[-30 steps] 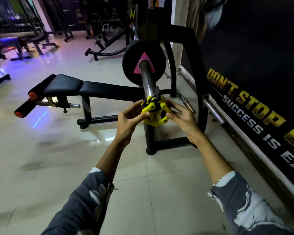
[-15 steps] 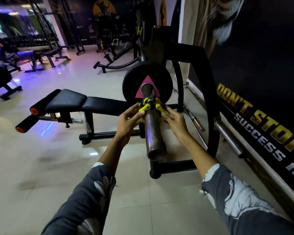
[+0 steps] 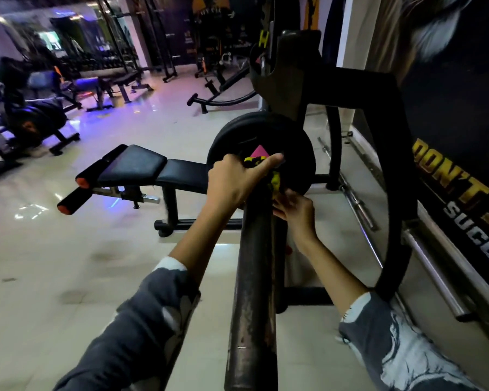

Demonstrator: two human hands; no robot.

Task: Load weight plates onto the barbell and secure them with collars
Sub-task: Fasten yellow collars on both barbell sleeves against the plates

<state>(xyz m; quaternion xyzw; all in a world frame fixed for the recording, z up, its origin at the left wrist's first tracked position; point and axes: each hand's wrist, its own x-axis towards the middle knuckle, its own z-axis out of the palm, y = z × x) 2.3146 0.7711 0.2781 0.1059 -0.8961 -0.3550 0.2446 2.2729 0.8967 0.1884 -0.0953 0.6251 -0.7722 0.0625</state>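
Note:
The barbell sleeve (image 3: pixel 254 277), dark and worn, runs from the bottom of the head view up to a black weight plate (image 3: pixel 294 162) with a pink triangle mark. A yellow and black collar (image 3: pixel 275 179) sits on the sleeve right against the plate. My left hand (image 3: pixel 235 182) grips the collar from above and the left, thumb stretched over its top. My right hand (image 3: pixel 295 208) holds the collar's lower right side, its fingers curled round it. Most of the collar is hidden by my hands.
The black rack frame (image 3: pixel 390 153) curves round the plate on the right. A black padded bench (image 3: pixel 153 172) with orange-tipped rollers stands to the left. Spare bars (image 3: pixel 356 198) lie along the right wall. More benches and machines stand at the back left on the tiled floor.
The collar has slid along the sleeve from near its end up against the plate, both hands going with it. My left hand now lies over its top.

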